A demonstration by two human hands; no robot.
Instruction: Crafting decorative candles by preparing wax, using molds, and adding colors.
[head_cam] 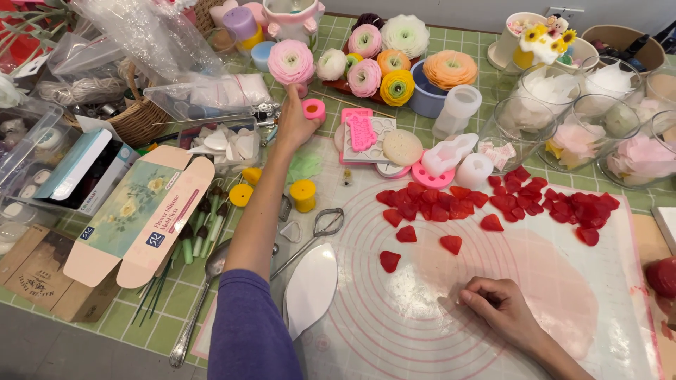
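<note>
My left hand (294, 121) reaches far forward and grips the stem of a pink ranunculus-like flower (291, 61), holding it upright beside a small pink pot (314, 108). My right hand (498, 306) rests with curled fingers on a thin pale pink rolled sheet (549, 274) spread over the translucent work mat (394, 324) marked with red circles. Several red heart-shaped petals (493, 204) lie scattered across the mat's far side, a few loose ones (389, 260) nearer me.
Finished flowers (394, 63) stand at the back, glass bowls of petals (577, 134) at right. Pink and white moulds (408, 151), yellow pots (303, 195), scissors (317, 232), a white leaf-shaped tool (310, 285), an open box (134, 214), a wicker basket (137, 116) and a red lump (663, 276) surround the mat.
</note>
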